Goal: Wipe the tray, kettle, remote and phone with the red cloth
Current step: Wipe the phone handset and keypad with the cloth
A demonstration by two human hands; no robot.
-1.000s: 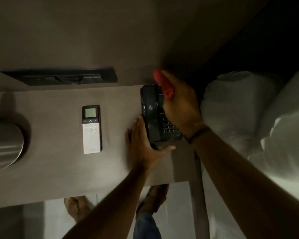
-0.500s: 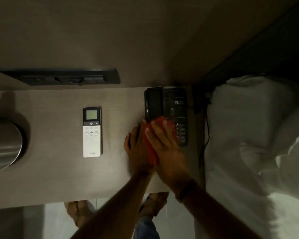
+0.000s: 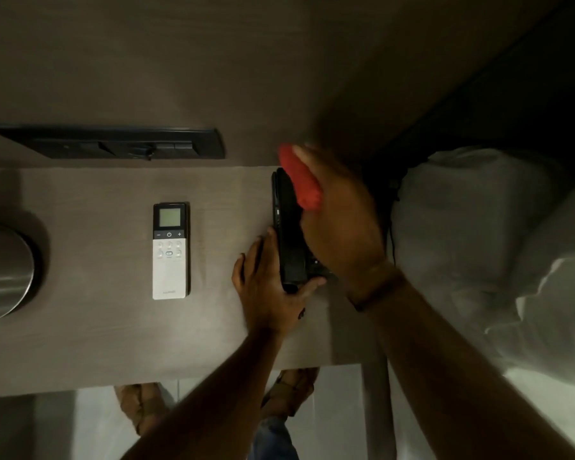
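At the right end of the wooden surface (image 3: 80, 333), the black phone (image 3: 287, 240) lies under both hands. Right hand (image 3: 341, 224), grip clamped on the red cloth (image 3: 301, 180), presses over its far end; left hand (image 3: 269, 290) braces its near corner, fingers spread. White remote (image 3: 170, 250) lies apart to the left; steel kettle (image 3: 4, 273) at far left.

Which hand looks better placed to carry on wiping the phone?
The right hand. It grips the red cloth over the phone's far end. The left hand carries no cloth and braces the phone's near corner on the desk, so it probably steadies.
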